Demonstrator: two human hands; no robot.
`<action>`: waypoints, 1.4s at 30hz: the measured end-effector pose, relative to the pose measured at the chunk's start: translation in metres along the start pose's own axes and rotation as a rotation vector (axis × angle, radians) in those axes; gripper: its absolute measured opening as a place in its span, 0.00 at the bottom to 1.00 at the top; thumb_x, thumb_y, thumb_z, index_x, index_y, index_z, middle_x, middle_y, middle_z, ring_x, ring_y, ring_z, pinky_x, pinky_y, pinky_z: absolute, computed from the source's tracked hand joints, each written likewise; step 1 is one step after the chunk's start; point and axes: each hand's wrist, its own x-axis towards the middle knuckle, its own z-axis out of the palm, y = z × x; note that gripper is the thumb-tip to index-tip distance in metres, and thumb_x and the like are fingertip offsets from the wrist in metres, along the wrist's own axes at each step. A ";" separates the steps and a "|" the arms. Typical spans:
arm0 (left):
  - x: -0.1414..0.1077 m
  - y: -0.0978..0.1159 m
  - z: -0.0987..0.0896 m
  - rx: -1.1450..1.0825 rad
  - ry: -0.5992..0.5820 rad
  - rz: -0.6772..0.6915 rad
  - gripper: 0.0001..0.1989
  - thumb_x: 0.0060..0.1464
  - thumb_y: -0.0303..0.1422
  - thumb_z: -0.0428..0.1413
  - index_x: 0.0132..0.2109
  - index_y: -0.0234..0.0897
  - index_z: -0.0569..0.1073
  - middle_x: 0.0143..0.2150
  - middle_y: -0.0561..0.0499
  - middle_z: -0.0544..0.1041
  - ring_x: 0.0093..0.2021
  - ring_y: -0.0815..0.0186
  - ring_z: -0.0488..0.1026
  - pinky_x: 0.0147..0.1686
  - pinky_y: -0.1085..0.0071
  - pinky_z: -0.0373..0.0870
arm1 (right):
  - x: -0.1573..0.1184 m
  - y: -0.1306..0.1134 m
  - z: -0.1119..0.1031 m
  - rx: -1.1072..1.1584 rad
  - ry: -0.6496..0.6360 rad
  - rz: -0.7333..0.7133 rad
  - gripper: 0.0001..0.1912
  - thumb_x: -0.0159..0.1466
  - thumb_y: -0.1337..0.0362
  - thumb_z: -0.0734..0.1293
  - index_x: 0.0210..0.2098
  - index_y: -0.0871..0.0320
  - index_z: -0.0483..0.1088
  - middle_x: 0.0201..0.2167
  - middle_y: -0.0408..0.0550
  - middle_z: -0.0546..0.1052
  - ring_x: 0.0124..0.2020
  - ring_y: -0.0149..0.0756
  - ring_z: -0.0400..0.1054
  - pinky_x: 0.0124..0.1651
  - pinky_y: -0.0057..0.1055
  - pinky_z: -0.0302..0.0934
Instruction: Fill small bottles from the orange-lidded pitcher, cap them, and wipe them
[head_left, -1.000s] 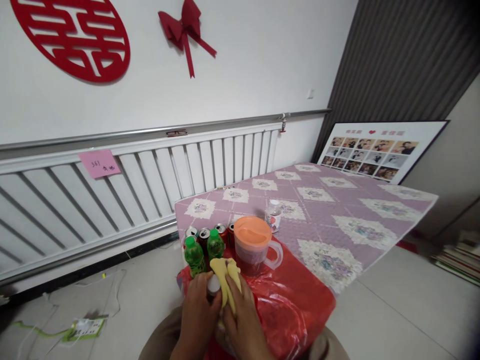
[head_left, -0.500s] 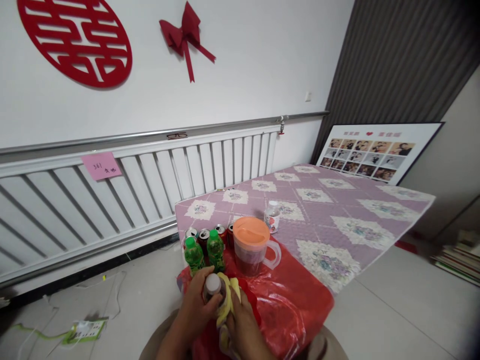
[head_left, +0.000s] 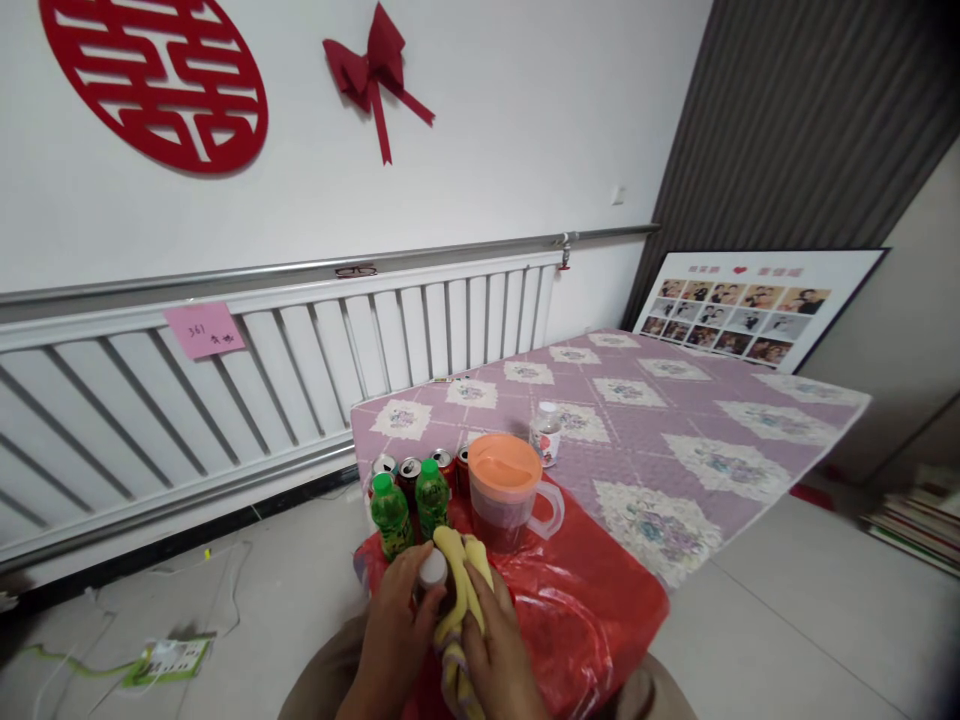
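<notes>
A bottle with a pale cap [head_left: 433,568] is upright in my left hand [head_left: 399,625], whose fingers wrap round its neck area. My right hand [head_left: 496,640] presses a yellow cloth [head_left: 459,585] against the bottle's right side; the cloth hangs down between both hands. Most of the bottle's body is hidden. Just beyond my hands stand two green bottles with green caps [head_left: 392,515] [head_left: 433,498]. A pitcher with an orange lid [head_left: 505,468] is to their right, on a red plastic sheet [head_left: 607,600].
Several opened cans [head_left: 411,470] stand behind the green bottles. A clear bottle [head_left: 545,437] stands behind the pitcher on the flowered tablecloth [head_left: 626,392]. Beyond the table is a white radiator [head_left: 420,325]. A power strip [head_left: 174,660] lies on the floor at left.
Both hands and the capped bottle have shifted slightly right. The yellow cloth has moved up and now stands higher beside the cap.
</notes>
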 end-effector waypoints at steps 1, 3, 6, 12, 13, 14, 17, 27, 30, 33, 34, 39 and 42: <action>0.000 0.001 0.002 0.012 0.013 0.004 0.21 0.56 0.33 0.53 0.56 0.38 0.72 0.58 0.42 0.76 0.57 0.55 0.72 0.60 0.51 0.68 | -0.003 -0.001 -0.001 -0.028 -0.003 -0.031 0.30 0.65 0.69 0.59 0.65 0.48 0.61 0.71 0.45 0.57 0.70 0.45 0.52 0.69 0.47 0.53; 0.000 0.004 0.004 0.022 0.027 0.010 0.21 0.56 0.33 0.52 0.57 0.37 0.72 0.58 0.41 0.76 0.58 0.55 0.72 0.60 0.50 0.67 | -0.008 -0.003 0.001 -0.089 -0.014 -0.068 0.31 0.65 0.68 0.60 0.67 0.46 0.59 0.72 0.45 0.53 0.71 0.50 0.49 0.68 0.51 0.53; 0.001 0.007 0.004 0.016 0.024 -0.009 0.21 0.56 0.32 0.52 0.56 0.37 0.72 0.59 0.41 0.75 0.59 0.54 0.71 0.61 0.49 0.67 | -0.008 -0.006 0.006 -0.148 -0.032 -0.087 0.34 0.63 0.69 0.61 0.68 0.48 0.57 0.73 0.49 0.49 0.71 0.55 0.46 0.68 0.55 0.52; 0.004 0.002 0.001 0.006 0.015 0.013 0.19 0.56 0.33 0.53 0.55 0.39 0.73 0.56 0.42 0.77 0.56 0.55 0.73 0.57 0.52 0.70 | 0.032 -0.026 -0.005 -0.092 -0.125 -0.081 0.38 0.56 0.75 0.59 0.66 0.54 0.61 0.71 0.50 0.56 0.71 0.47 0.48 0.70 0.51 0.46; 0.005 0.001 0.000 0.012 0.020 0.018 0.19 0.56 0.33 0.53 0.55 0.39 0.73 0.56 0.43 0.77 0.56 0.55 0.73 0.57 0.52 0.70 | 0.042 -0.031 -0.010 -0.069 -0.159 -0.070 0.38 0.54 0.77 0.58 0.64 0.54 0.64 0.69 0.51 0.59 0.70 0.46 0.50 0.70 0.50 0.47; 0.007 0.000 0.000 0.021 0.027 0.021 0.19 0.56 0.33 0.53 0.55 0.39 0.73 0.56 0.43 0.77 0.56 0.56 0.73 0.58 0.52 0.69 | 0.051 -0.035 -0.015 -0.045 -0.195 -0.068 0.38 0.53 0.77 0.58 0.62 0.55 0.67 0.67 0.51 0.63 0.68 0.45 0.53 0.70 0.48 0.48; 0.010 -0.002 0.002 0.045 0.035 0.028 0.20 0.55 0.31 0.54 0.55 0.39 0.73 0.57 0.43 0.77 0.57 0.56 0.72 0.59 0.52 0.68 | 0.074 -0.044 -0.029 -0.013 -0.266 -0.103 0.35 0.52 0.76 0.58 0.57 0.53 0.72 0.58 0.49 0.72 0.60 0.41 0.64 0.65 0.40 0.56; 0.011 0.000 0.009 0.088 0.076 0.034 0.19 0.56 0.32 0.53 0.55 0.40 0.72 0.55 0.43 0.77 0.56 0.55 0.72 0.58 0.51 0.68 | 0.070 -0.043 -0.019 -0.037 -0.177 -0.048 0.31 0.56 0.75 0.58 0.57 0.55 0.72 0.59 0.53 0.71 0.60 0.44 0.64 0.65 0.41 0.56; 0.010 -0.002 0.009 0.094 0.073 0.041 0.20 0.57 0.32 0.52 0.56 0.39 0.71 0.56 0.43 0.77 0.57 0.55 0.72 0.58 0.50 0.68 | 0.048 -0.032 -0.010 -0.059 -0.113 -0.035 0.33 0.58 0.74 0.58 0.63 0.56 0.66 0.65 0.54 0.65 0.67 0.47 0.56 0.69 0.47 0.51; 0.009 -0.001 0.009 0.109 0.072 0.039 0.20 0.57 0.33 0.52 0.56 0.39 0.71 0.57 0.43 0.76 0.58 0.54 0.71 0.58 0.49 0.68 | 0.025 -0.013 -0.002 -0.108 -0.040 -0.084 0.35 0.60 0.74 0.58 0.66 0.52 0.62 0.68 0.52 0.60 0.69 0.49 0.52 0.68 0.52 0.52; 0.009 -0.001 0.008 0.113 0.069 0.035 0.20 0.57 0.33 0.52 0.57 0.39 0.71 0.57 0.42 0.76 0.58 0.54 0.71 0.58 0.49 0.68 | 0.018 -0.007 0.000 -0.126 -0.027 -0.101 0.34 0.60 0.73 0.59 0.66 0.50 0.62 0.69 0.52 0.59 0.69 0.51 0.52 0.67 0.54 0.53; 0.010 0.004 0.007 0.122 0.050 -0.006 0.20 0.57 0.33 0.51 0.57 0.39 0.71 0.57 0.42 0.76 0.58 0.54 0.71 0.59 0.48 0.67 | -0.007 0.011 0.000 -0.198 -0.099 -0.127 0.33 0.62 0.72 0.59 0.66 0.48 0.61 0.69 0.58 0.57 0.69 0.60 0.52 0.64 0.61 0.56; 0.009 0.005 0.006 0.128 0.046 -0.007 0.20 0.57 0.33 0.51 0.56 0.39 0.72 0.57 0.42 0.76 0.58 0.54 0.71 0.59 0.49 0.67 | -0.017 0.016 -0.002 -0.234 -0.158 -0.145 0.35 0.61 0.74 0.60 0.66 0.48 0.61 0.69 0.61 0.57 0.68 0.63 0.54 0.62 0.62 0.57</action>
